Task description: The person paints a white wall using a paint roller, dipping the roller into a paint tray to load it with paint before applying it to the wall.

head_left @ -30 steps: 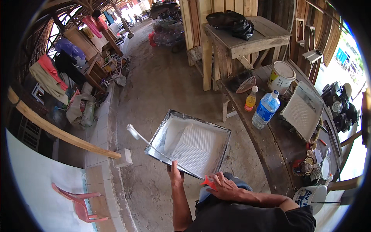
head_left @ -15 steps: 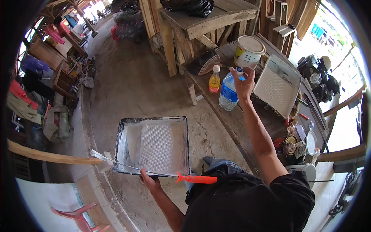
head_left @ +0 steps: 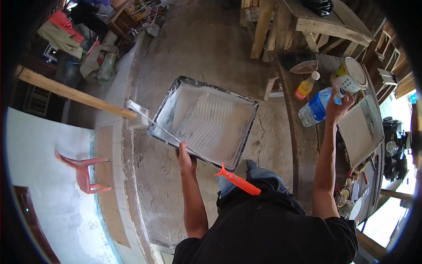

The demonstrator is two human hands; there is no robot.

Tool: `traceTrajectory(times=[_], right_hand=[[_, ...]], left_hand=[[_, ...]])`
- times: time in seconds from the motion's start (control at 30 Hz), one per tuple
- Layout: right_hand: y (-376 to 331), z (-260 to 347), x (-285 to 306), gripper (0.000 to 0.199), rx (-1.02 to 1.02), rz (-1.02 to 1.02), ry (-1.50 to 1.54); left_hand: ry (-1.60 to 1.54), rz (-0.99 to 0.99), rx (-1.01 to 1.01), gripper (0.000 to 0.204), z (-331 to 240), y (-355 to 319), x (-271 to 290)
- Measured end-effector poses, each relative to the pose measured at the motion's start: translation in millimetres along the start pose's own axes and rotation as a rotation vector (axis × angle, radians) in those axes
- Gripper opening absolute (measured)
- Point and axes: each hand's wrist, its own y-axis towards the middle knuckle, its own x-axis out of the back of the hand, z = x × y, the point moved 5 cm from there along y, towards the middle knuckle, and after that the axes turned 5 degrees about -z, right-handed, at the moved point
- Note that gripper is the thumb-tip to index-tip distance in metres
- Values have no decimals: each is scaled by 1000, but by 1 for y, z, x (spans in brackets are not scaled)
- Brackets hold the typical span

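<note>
My left hand (head_left: 186, 161) grips the near edge of a black-rimmed paint tray (head_left: 249, 127) with a ribbed, whitish inside. Its thumb lies over the metal rod of a paint roller (head_left: 161, 127) that crosses the tray's near side. The roller's orange handle (head_left: 239, 181) points toward my waist, and its white-coated end sticks out past the far left corner. On the wooden bench, my right hand (head_left: 339, 108) closes its fingers round the neck of a blue-labelled water bottle (head_left: 317, 108), just by its cap. The bottle leans in view, partly hidden by the hand.
A yellow drink bottle (head_left: 306, 86), a white bucket (head_left: 350, 75) and a second, paint-coated tray (head_left: 362, 132) stand on the bench (head_left: 303, 149) at right. Cans cluster nearer me. A wooden beam (head_left: 74, 91) and a red plastic chair (head_left: 83, 171) are at left.
The view has swung, shifting the bench rightward and turning the held tray clockwise in the picture. My right hand stays at the bottle's top; my left still holds tray and roller.
</note>
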Motion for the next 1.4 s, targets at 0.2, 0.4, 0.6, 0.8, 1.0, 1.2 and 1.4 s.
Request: traceTrajectory(times=[0.2, 0.4, 0.6, 0.8, 1.0, 1.2, 1.4], right_hand=[[18, -4, -16, 38, 110, 73, 121], [42, 7, -24, 31, 261, -8, -197], [60, -8, -37, 25, 219, 82, -86], [73, -38, -64, 34, 110, 295, 236], [96, -49, -85, 31, 69, 516, 346], [110, -58, -96, 24, -19, 260, 85], [118, -67, -107, 26, -76, 339, 298]], left_hand=[[12, -13, 30, 47, 3, 16, -27], [25, 5, 48, 49, 11, 37, -47], [138, 28, 96, 44, 8, 68, -58], [153, 88, 136, 46, 0, 91, -72], [202, 94, 134, 48, 3, 101, -79], [173, 80, 174, 47, 19, 107, -90], [195, 43, 215, 46, 24, 97, -99]])
